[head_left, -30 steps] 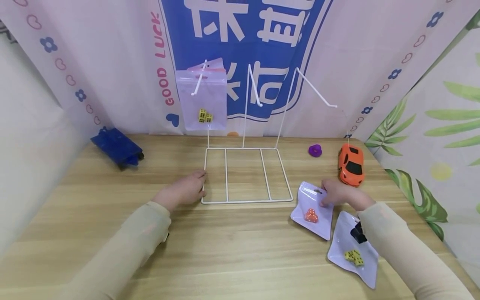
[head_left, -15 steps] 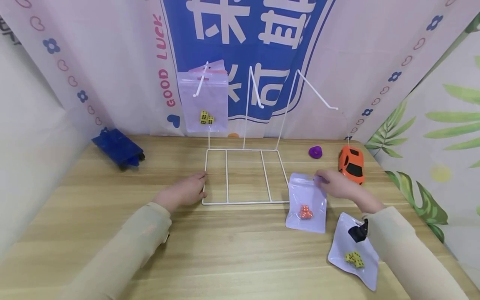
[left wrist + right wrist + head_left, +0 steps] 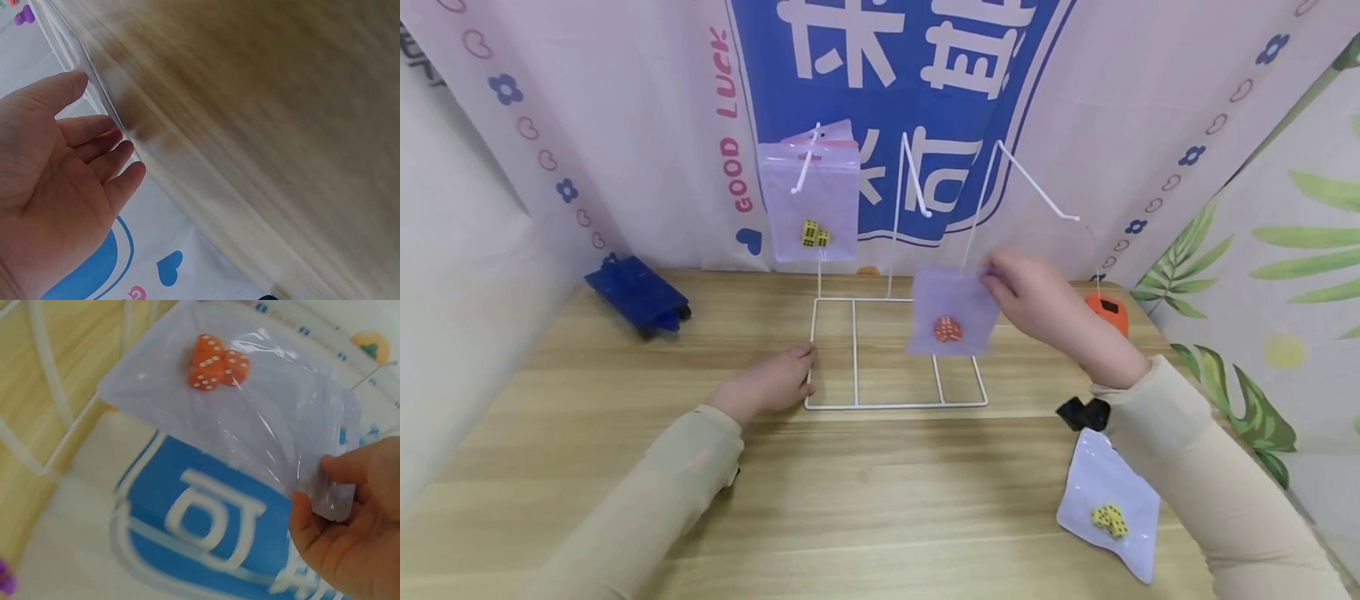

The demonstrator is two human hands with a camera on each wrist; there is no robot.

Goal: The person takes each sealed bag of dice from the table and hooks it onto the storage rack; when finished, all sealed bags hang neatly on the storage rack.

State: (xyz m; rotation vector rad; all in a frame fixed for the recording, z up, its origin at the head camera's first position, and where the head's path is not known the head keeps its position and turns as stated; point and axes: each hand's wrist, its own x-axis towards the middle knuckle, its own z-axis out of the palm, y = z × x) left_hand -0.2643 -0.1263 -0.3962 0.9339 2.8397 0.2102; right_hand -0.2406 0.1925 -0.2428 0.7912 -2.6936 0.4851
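My right hand (image 3: 1048, 304) pinches the top right corner of a clear lilac zip bag (image 3: 925, 292) with orange dice (image 3: 948, 329) inside. The bag is held up over the right part of a white wire display rack (image 3: 895, 406), below its middle and right hooks. In the right wrist view, thumb and fingers grip the bag's sealed end. My left hand (image 3: 772, 383) lies at the left edge of the rack's base. Its thumb and fingertips touch the wire, loosely bent, in the left wrist view. Another bag with yellow dice (image 3: 808, 200) hangs on the rack's left hook.
A second bag with yellow dice (image 3: 1108, 508) lies at the right, below the right sleeve. An orange toy car (image 3: 1107, 310), partly hidden by the right arm, stands at the back right. A dark blue object (image 3: 636, 293) sits at the back left. A printed curtain (image 3: 662, 167) hangs behind.
My right hand has lifted the zip bag of orange dice off the table and carried it up and left over the rack's base. My left hand has stayed put.
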